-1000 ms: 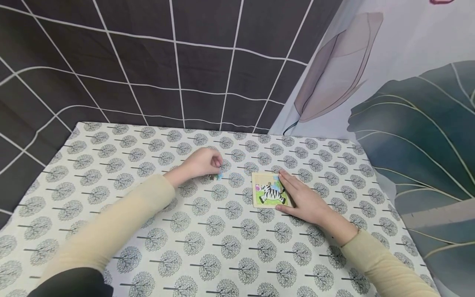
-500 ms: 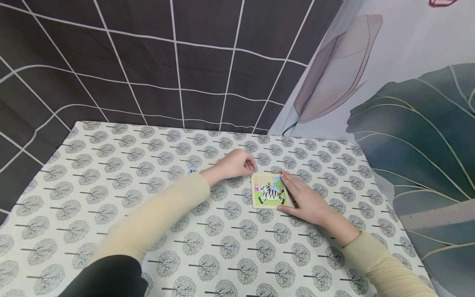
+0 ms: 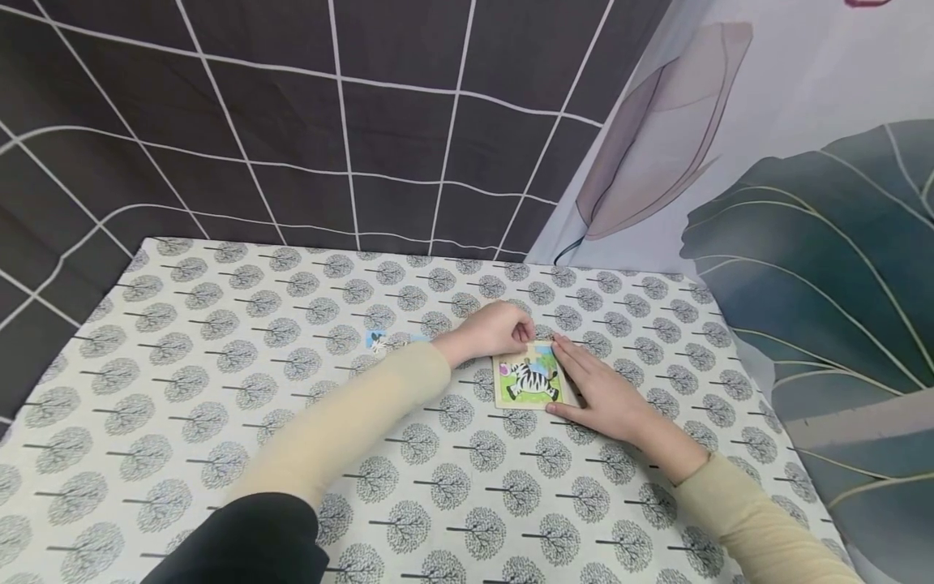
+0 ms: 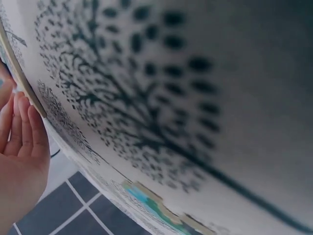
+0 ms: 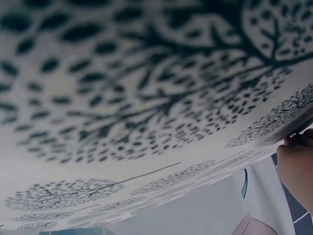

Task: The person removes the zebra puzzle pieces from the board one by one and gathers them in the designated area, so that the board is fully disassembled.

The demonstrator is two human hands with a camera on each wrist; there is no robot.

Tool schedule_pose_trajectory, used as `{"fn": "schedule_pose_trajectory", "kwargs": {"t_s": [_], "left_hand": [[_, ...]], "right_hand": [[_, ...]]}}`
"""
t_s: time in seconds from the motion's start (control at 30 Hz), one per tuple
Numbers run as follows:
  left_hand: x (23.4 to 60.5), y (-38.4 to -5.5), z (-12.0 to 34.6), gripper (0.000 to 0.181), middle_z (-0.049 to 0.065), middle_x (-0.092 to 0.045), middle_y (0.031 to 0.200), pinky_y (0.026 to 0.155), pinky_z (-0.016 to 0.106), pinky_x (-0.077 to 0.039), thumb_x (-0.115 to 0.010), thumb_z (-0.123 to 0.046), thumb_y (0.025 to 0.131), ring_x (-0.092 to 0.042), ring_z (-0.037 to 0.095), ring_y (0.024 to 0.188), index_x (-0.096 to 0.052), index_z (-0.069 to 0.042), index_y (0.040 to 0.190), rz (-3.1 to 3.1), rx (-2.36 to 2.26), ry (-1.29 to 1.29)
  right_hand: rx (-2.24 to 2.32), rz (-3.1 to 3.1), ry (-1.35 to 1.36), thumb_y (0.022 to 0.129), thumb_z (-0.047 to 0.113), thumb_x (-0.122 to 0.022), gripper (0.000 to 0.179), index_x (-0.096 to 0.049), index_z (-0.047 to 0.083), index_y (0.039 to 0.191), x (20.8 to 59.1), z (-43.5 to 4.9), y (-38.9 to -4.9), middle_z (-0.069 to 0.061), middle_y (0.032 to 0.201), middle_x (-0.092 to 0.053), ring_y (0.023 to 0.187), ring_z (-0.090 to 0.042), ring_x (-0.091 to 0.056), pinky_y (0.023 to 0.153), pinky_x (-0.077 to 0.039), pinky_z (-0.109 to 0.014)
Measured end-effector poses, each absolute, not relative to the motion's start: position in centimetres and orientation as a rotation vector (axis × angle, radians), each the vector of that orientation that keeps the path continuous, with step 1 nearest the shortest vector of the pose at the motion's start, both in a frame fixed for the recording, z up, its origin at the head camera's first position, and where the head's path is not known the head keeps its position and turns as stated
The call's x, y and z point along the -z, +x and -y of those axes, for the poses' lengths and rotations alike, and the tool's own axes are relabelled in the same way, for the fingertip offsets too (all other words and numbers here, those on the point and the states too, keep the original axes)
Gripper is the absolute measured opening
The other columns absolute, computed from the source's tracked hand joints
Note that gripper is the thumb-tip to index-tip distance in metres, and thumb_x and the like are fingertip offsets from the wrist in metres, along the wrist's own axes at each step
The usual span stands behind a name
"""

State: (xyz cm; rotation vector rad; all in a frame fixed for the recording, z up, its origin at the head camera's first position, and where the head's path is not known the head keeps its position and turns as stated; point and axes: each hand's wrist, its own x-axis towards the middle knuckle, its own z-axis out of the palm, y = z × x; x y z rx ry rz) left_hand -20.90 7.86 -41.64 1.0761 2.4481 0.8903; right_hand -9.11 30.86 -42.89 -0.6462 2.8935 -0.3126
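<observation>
A small square wooden jigsaw puzzle (image 3: 527, 381) with a zebra picture lies on the table. My left hand (image 3: 499, 328) is over its far edge, fingers bent, pinching a small puzzle piece that the fingertips mostly hide. The left wrist view shows that hand (image 4: 24, 142) against the board's pale wooden edge (image 4: 24, 81). My right hand (image 3: 601, 397) holds the board at its right side, fingers at the far corner and thumb at the near edge. Only part of this hand (image 5: 296, 166) enters the right wrist view.
Loose puzzle pieces (image 3: 375, 341) lie left of the board, partly behind the left forearm; loose pieces (image 4: 151, 203) also appear low in the left wrist view. A tree-print cloth (image 3: 409, 519) covers the table. A dark checked curtain (image 3: 292, 122) hangs behind.
My left hand has moved right from the loose pieces to the board's far edge, carrying a piece. Loose pieces have come into view behind the forearm. The right hand and board stay put.
</observation>
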Motion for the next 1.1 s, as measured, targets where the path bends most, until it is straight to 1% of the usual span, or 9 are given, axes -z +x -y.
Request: {"fn": "schedule_pose_trajectory", "kwargs": {"t_s": [0.2,0.43,0.63,0.9,0.97,1.1], "left_hand": [[41.4,-20.9,-8.9,0.016,0.004,-0.076,0.106,0.092,0.021,-0.054,-0.078,-0.009,0.094,-0.067,0.014,0.096,-0.077,-0.008,0.11,-2.447,-0.838,1.165],[41.6,-20.7,-9.5,0.017,0.001,-0.074,0.102,0.09,0.02,-0.052,-0.08,-0.011,0.093,-0.062,0.011,0.093,-0.077,-0.01,0.11,-2.465,-0.787,1.161],[41.8,-20.7,-9.8,0.016,0.0,-0.075,0.102,0.095,0.025,-0.054,-0.08,-0.015,0.094,-0.064,0.012,0.095,-0.078,-0.011,0.109,-2.515,-0.711,1.19],[42.0,-20.6,-10.1,0.013,-0.002,-0.077,0.104,0.095,0.026,-0.055,-0.078,-0.017,0.096,-0.066,0.012,0.096,-0.08,-0.013,0.108,-2.562,-0.642,1.226],[42.0,-20.6,-10.1,0.012,-0.002,-0.078,0.104,0.097,0.027,-0.055,-0.077,-0.016,0.096,-0.067,0.012,0.096,-0.08,-0.014,0.108,-2.573,-0.626,1.243],[41.8,-20.4,-10.0,0.012,-0.002,-0.079,0.104,0.105,0.032,-0.053,-0.076,-0.016,0.097,-0.068,0.012,0.097,-0.081,-0.015,0.107,-2.588,-0.602,1.265]], "right_hand": [[0.317,-2.893,-0.629,0.096,0.058,-0.07,0.103,-0.022,0.0,0.167,42.9,-30.8,-9.1,-0.02,0.176,-0.02,0.161,-0.044,-0.027,0.13,-0.028,-0.061],[0.311,-2.898,-0.62,0.095,0.058,-0.071,0.104,-0.023,-0.001,0.166,42.9,-30.9,-9.1,-0.022,0.175,-0.021,0.16,-0.046,-0.027,0.13,-0.027,-0.061],[0.308,-2.903,-0.619,0.094,0.058,-0.072,0.104,-0.025,-0.002,0.166,42.9,-30.9,-9.1,-0.023,0.175,-0.022,0.16,-0.045,-0.028,0.13,-0.028,-0.06],[0.316,-2.908,-0.631,0.095,0.058,-0.071,0.104,-0.025,-0.002,0.166,43.0,-31.0,-9.1,-0.022,0.175,-0.023,0.16,-0.045,-0.028,0.13,-0.027,-0.061],[0.316,-2.908,-0.635,0.095,0.058,-0.071,0.104,-0.024,-0.001,0.166,43.1,-31.0,-9.1,-0.022,0.175,-0.023,0.16,-0.046,-0.028,0.13,-0.027,-0.061],[0.311,-2.908,-0.636,0.095,0.058,-0.071,0.104,-0.024,-0.001,0.166,43.0,-30.9,-9.1,-0.022,0.175,-0.022,0.16,-0.046,-0.028,0.13,-0.027,-0.061]]}}
